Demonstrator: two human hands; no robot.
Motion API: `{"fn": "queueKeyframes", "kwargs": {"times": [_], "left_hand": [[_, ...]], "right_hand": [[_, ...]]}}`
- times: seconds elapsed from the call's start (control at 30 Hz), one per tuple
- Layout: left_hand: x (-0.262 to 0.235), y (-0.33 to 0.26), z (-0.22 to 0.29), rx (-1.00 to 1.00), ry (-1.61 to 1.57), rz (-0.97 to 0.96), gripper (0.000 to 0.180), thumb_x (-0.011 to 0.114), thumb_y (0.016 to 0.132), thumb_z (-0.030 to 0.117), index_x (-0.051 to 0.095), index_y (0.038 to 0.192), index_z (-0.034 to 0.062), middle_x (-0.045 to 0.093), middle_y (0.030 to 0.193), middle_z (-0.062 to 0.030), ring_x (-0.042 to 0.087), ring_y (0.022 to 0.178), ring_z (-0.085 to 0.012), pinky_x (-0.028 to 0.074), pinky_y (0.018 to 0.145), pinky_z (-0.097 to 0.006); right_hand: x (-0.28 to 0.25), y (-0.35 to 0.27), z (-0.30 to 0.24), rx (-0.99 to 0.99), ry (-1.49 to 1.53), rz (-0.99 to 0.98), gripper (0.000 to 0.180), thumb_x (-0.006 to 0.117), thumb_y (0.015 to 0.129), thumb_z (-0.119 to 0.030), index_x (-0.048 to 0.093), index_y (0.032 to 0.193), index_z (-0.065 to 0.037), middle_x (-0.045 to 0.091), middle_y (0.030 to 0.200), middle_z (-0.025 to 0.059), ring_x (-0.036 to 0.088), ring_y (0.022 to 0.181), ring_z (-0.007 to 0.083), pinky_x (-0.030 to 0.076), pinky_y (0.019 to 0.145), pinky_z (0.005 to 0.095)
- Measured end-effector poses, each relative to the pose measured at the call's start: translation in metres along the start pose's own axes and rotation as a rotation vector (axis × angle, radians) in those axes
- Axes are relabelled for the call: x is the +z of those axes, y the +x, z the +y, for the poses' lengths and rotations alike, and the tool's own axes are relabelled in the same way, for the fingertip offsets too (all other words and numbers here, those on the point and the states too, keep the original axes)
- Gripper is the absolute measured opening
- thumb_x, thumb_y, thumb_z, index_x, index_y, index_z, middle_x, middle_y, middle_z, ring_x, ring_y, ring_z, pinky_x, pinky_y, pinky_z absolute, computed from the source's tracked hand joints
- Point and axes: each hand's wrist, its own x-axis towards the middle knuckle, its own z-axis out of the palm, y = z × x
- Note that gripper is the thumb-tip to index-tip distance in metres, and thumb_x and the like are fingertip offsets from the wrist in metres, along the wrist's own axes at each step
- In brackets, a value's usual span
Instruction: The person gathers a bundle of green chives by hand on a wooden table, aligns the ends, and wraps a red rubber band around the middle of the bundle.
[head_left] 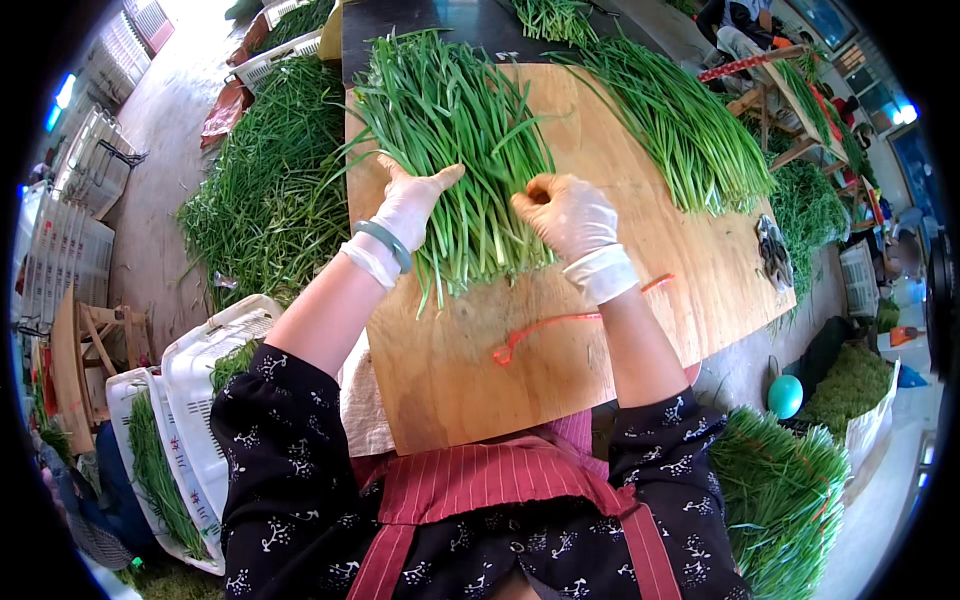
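Head view: chive bundle [465, 160] between hands; left hand [412, 205] fingers flat open, right hand [565, 213] fingers curled, pinching stalks.

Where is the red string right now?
In the head view, the red string lies loose on the wooden board, just below the bunch of green chives and beside the right hand's wrist.

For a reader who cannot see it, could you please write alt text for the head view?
Two gloved hands, left hand and right hand, press on a bundle of long green stalks lying on a wooden board. A red string lies on the board near the person, a second green bundle lies to the right, and more greens fill white crates at left.
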Motion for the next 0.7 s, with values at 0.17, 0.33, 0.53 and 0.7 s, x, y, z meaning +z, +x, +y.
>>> {"fn": "queueKeyframes", "kwargs": {"times": [0.17,0.33,0.53,0.7], "left_hand": [[0.001,-0.006,0.002,0.006,0.117,0.027,0.121,0.075,0.07,0.042,-0.02,0.141,0.0147,0.018,0.144,-0.0203,0.028,0.13,-0.0309,0.029,0.104,-0.038],[0.014,0.02,-0.011,0.058,0.073,-0.04,0.12,0.074,0.071,0.043,-0.018,0.142,0.015,0.008,0.147,-0.0207,0.02,0.134,-0.033,0.025,0.108,-0.038],[0.01,-0.002,-0.006,0.11,0.077,0.042,0.12,0.075,0.072,0.037,-0.02,0.14,0.0129,0.002,0.148,-0.0224,0.007,0.138,-0.0304,0.013,0.111,-0.033],[0.015,0.001,-0.012,0.205,0.039,0.046,0.117,0.074,0.073,0.032,-0.019,0.141,0.0105,0.001,0.15,-0.0186,0.011,0.137,-0.0318,0.016,0.111,-0.032]], "right_hand": [[-0.062,0.031,-0.019,-0.257,-0.141,0.245,0.033,0.058,0.081,-0.039,0.069,0.09,-0.009,0.066,0.077,0.0141,0.064,0.074,0.0278,0.048,0.067,0.0376],[-0.158,0.131,-0.046,-0.54,0.173,0.526,0.028,0.053,0.086,-0.022,0.065,0.07,-0.003,0.063,0.062,0.0055,0.061,0.061,0.0185,0.049,0.059,0.0325],[-0.169,0.134,-0.076,-0.613,0.515,0.756,0.017,0.057,0.083,-0.012,0.065,0.071,-0.002,0.064,0.065,0.0075,0.059,0.059,0.0131,0.045,0.055,0.0257],[-0.038,0.1,-0.017,-0.338,-0.241,0.523,0.024,0.053,0.082,-0.027,0.065,0.08,-0.007,0.064,0.073,0.0162,0.064,0.066,0.0329,0.052,0.056,0.041]]}}
